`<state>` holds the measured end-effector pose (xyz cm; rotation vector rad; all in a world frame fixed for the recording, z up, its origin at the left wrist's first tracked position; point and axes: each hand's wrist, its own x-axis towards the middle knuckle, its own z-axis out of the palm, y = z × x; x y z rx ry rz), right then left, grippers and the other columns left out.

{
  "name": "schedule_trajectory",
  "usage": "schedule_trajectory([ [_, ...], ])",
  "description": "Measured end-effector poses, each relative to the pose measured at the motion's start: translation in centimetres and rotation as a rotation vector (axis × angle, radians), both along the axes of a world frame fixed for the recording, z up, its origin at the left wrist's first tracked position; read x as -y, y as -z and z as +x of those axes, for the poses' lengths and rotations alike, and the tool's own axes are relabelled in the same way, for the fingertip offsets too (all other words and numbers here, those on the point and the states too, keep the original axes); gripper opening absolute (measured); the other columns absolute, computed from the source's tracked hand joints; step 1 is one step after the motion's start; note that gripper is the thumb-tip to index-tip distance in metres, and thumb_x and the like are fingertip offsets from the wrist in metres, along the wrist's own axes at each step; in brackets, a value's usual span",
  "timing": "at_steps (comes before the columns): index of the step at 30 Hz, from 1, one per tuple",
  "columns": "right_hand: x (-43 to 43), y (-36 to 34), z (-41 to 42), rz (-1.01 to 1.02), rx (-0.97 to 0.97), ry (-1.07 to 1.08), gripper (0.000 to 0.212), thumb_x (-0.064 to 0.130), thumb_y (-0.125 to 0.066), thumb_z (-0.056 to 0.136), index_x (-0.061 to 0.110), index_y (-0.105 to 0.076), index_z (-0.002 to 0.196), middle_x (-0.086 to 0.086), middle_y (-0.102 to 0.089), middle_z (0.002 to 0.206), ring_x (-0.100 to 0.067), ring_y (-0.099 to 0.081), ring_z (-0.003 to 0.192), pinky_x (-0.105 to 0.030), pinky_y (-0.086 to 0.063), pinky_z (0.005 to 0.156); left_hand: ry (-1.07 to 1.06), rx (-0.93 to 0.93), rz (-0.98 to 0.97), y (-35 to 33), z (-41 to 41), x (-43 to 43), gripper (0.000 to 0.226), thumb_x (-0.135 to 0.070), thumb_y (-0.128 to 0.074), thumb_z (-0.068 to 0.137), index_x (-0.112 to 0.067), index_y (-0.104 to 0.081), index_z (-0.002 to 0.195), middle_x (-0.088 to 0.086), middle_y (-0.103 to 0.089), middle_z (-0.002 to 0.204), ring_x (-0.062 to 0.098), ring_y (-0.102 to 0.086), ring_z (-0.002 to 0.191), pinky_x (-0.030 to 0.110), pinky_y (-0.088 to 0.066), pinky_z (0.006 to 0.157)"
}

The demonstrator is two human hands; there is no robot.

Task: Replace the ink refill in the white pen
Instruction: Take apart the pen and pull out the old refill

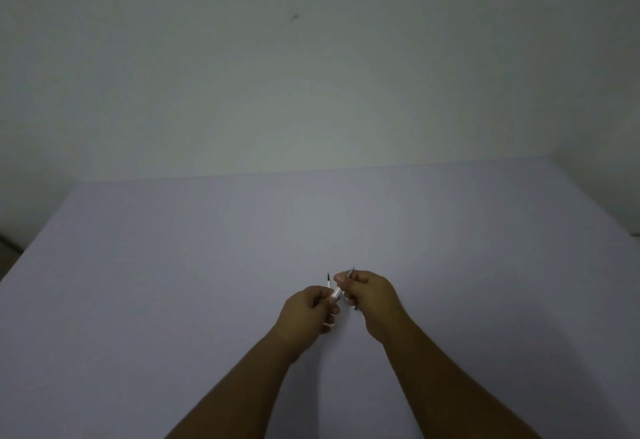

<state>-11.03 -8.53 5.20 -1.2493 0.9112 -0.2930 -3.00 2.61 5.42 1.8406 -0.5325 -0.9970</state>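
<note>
Both of my hands are held close together above the pale lilac table [207,265]. My left hand [306,310] is closed around the white pen barrel [335,293], and a thin ink refill [328,279] with a dark tip sticks up from that fist. My right hand [372,295] grips the pen's pointed front piece [350,271], whose tip juts up past the thumb. A small dark bit shows under the right fingers; what it is I cannot tell. The hands nearly touch at the barrel.
A plain pale wall [311,75] rises behind the table's far edge [311,171]. The table's left edge [34,248] and right edge [606,203] drop off to dim floor.
</note>
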Motion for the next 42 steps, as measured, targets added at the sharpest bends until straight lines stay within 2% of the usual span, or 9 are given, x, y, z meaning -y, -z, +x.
schedule_trajectory([
  [3, 0.1, -0.6, -0.9, 0.121, 0.077, -0.044, 0.011, 0.010, -0.060, 0.088, 0.008, -0.070, 0.090, -0.005, -0.062, 0.079, -0.014, -0.052, 0.071, -0.024, -0.043, 0.068, 0.032, -0.017, -0.015, -0.9, -0.2, -0.4, 0.020, -0.015, -0.052, 0.094, -0.025, -0.063, 0.080, -0.002, -0.065, 0.077, 0.013, -0.058, 0.068, 0.022, -0.048, 0.062],
  [8, 0.1, -1.4, -1.7, 0.125, 0.056, 0.000, 0.013, 0.014, -0.065, 0.085, 0.009, -0.069, 0.073, -0.007, -0.054, 0.068, -0.011, -0.045, 0.057, -0.024, -0.039, 0.058, 0.051, 0.078, 0.004, -2.0, -0.7, -0.5, 0.015, -0.016, -0.049, 0.095, -0.021, -0.062, 0.090, -0.004, -0.064, 0.077, 0.010, -0.056, 0.064, 0.018, -0.044, 0.058],
  [15, 0.0, -2.5, -2.1, 0.171, 0.070, 0.050, 0.011, 0.016, -0.065, 0.085, 0.012, -0.065, 0.075, -0.003, -0.057, 0.070, -0.013, -0.046, 0.061, -0.025, -0.042, 0.061, 0.096, 0.228, 0.051, -2.6, -1.0, -0.5, 0.017, -0.021, -0.047, 0.096, -0.020, -0.063, 0.089, -0.001, -0.065, 0.085, 0.013, -0.051, 0.069, 0.023, -0.042, 0.064],
  [20, 0.1, -2.5, -2.2, 0.239, 0.180, 0.068, 0.012, -0.003, -0.057, 0.086, 0.005, -0.065, 0.082, -0.010, -0.059, 0.073, -0.015, -0.052, 0.062, -0.024, -0.043, 0.060, 0.090, 0.263, 0.059, -2.6, -1.2, -0.8, 0.021, -0.020, -0.047, 0.095, -0.026, -0.060, 0.080, 0.002, -0.065, 0.084, 0.014, -0.050, 0.068, 0.024, -0.041, 0.064],
  [24, -0.3, -2.8, -2.3, 0.184, 0.119, 0.048, 0.017, 0.009, -0.064, 0.085, 0.009, -0.068, 0.069, -0.003, -0.055, 0.062, -0.011, -0.046, 0.056, -0.024, -0.040, 0.058, 0.099, 0.284, 0.061, -2.9, -1.2, -0.9, 0.020, -0.020, -0.047, 0.096, -0.024, -0.060, 0.081, 0.000, -0.063, 0.082, 0.014, -0.049, 0.069, 0.021, -0.039, 0.060],
  [28, -0.1, -3.0, -2.1, 0.243, 0.176, 0.059, 0.013, -0.004, -0.056, 0.087, 0.004, -0.065, 0.082, -0.009, -0.060, 0.071, -0.014, -0.052, 0.061, -0.023, -0.044, 0.060, 0.102, 0.307, 0.080, -3.3, -1.0, -1.0, 0.022, -0.018, -0.046, 0.096, -0.024, -0.057, 0.078, -0.001, -0.063, 0.083, 0.014, -0.050, 0.071, 0.021, -0.038, 0.061],
  [32, -0.3, -3.4, -1.8, 0.208, 0.099, 0.059, 0.014, 0.015, -0.066, 0.085, 0.009, -0.068, 0.073, -0.002, -0.058, 0.064, -0.013, -0.050, 0.061, -0.024, -0.045, 0.062, 0.102, 0.326, 0.074, -3.7, -1.0, -1.0, 0.019, -0.018, -0.045, 0.096, -0.022, -0.058, 0.083, 0.001, -0.064, 0.087, 0.015, -0.052, 0.076, 0.020, -0.039, 0.064],
  [37, -0.1, -3.5, -1.5, 0.207, 0.143, 0.060, 0.017, 0.000, -0.060, 0.085, 0.009, -0.070, 0.073, -0.011, -0.058, 0.069, -0.018, -0.050, 0.061, -0.029, -0.038, 0.061, 0.105, 0.347, 0.088, -4.0, -1.0, -1.0, 0.021, -0.017, -0.045, 0.096, -0.023, -0.057, 0.080, 0.002, -0.063, 0.086, 0.015, -0.051, 0.074, 0.019, -0.038, 0.062],
  [42, -0.2, -3.8, -1.5, 0.154, 0.077, 0.043, 0.021, 0.013, -0.066, 0.084, 0.011, -0.068, 0.063, -0.006, -0.052, 0.059, -0.014, -0.045, 0.055, -0.028, -0.037, 0.059, 0.109, 0.344, 0.084, -4.1, -1.1, -0.8, 0.020, -0.018, -0.044, 0.097, -0.022, -0.057, 0.083, 0.002, -0.063, 0.087, 0.014, -0.051, 0.075, 0.018, -0.038, 0.063],
])
